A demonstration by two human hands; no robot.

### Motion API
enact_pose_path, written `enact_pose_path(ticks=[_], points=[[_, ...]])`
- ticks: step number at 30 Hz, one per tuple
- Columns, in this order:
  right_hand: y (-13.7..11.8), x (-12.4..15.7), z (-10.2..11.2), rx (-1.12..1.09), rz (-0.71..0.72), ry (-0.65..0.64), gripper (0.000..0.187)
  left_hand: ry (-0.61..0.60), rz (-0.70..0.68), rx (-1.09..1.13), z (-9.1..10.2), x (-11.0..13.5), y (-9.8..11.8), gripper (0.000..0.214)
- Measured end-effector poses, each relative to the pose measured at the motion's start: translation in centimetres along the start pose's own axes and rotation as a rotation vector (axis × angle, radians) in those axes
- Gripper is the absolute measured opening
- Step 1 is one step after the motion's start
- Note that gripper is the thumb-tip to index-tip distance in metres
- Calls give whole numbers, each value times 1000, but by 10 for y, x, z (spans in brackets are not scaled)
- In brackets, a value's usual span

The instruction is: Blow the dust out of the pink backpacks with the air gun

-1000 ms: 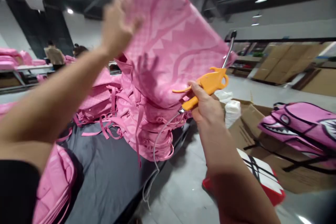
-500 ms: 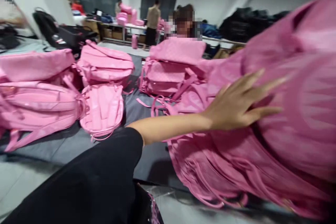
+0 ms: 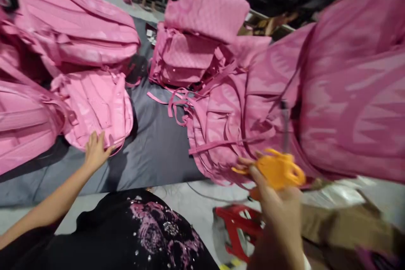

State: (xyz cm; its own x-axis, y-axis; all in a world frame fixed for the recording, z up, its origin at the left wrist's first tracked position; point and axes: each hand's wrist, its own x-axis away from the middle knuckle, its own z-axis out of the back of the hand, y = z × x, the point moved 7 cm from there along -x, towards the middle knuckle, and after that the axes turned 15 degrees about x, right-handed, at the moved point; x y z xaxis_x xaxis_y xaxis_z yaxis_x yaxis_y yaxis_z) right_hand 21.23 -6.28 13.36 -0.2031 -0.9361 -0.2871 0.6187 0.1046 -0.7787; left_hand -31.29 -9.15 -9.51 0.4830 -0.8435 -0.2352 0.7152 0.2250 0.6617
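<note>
The pink backpack [image 3: 95, 105] lying flat is padded cloth with a faint sheen; the big backpack [image 3: 348, 93] has a smoother, slightly glossy printed face. The table [image 3: 155, 156] wears matt dark grey cloth. The orange blow gun [image 3: 278, 171] looks like smooth plastic with a thin metal nozzle [image 3: 285, 126], blurred here.

Grey-covered table [image 3: 158, 156]; pink backpacks [image 3: 98, 105] piled directly on it.

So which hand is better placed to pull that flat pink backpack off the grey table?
Left, probably. The left hand lies open on the near edge of the flat pink backpack, while the right hand is shut on the orange air gun, off beside the big pink bag.
</note>
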Motion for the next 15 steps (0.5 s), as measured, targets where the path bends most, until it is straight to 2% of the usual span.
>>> enact_pose_path(ticks=[3, 6, 8, 11, 13, 15], points=[[22, 18, -30, 115, -110, -176, 54, 5, -107, 61, 3, 4, 0, 73], [51, 46, -85, 170, -225, -414, 50, 6, -214, 191, 3, 4, 18, 70], [67, 73, -125, 181, -258, -556, 48, -41, -237, 320, -10, -3, 33, 74], [89, 105, -172, 282, -266, -636, 40, -195, -187, 580, -55, -25, 71, 81], [106, 113, -192, 421, -283, -635, 32, -321, -109, 760, -96, -41, 110, 80], [126, 111, -201, 532, -314, -602, 27, -438, -13, 904, -137, -55, 160, 81]])
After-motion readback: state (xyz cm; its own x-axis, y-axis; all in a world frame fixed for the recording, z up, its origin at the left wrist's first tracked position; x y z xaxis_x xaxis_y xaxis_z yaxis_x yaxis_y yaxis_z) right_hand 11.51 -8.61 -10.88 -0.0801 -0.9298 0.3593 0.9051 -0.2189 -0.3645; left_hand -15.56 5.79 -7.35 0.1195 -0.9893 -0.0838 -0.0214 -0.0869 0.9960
